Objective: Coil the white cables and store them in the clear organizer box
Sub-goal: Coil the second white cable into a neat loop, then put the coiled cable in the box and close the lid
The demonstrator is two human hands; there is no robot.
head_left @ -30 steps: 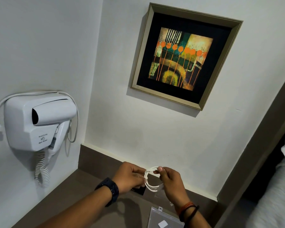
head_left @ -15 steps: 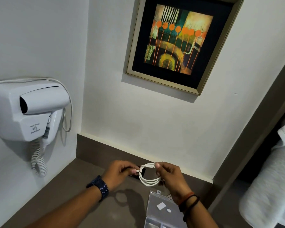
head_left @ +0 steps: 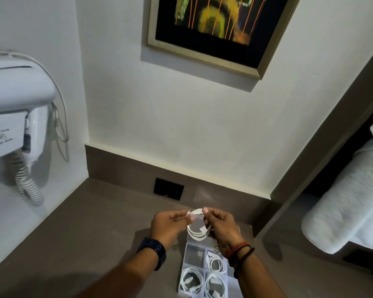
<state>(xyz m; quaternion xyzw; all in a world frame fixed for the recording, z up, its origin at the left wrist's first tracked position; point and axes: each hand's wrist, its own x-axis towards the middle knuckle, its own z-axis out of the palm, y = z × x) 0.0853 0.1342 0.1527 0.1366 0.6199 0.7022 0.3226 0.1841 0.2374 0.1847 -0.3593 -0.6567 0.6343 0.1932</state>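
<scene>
A white cable (head_left: 196, 231) hangs in a small coil between both hands, above the counter. My left hand (head_left: 170, 225) pinches the cable's loose end at the top of the coil. My right hand (head_left: 221, 229) grips the coil's right side. Just below them the clear organizer box (head_left: 186, 252) lies open on the brown counter. Three of its compartments hold coiled white cables (head_left: 191, 280); one compartment at its upper left looks empty. My right wrist hides part of the box's right edge.
A white wall-mounted hair dryer (head_left: 15, 108) with a curly cord hangs at the left. A black socket plate (head_left: 168, 189) sits in the counter's back ledge. A framed picture (head_left: 215, 29) hangs above. A folded white towel (head_left: 351, 203) lies at the right.
The view has tilted down, bringing the open box and its stored cables into sight. Both hands still hold the coil, now lower and over the box.
</scene>
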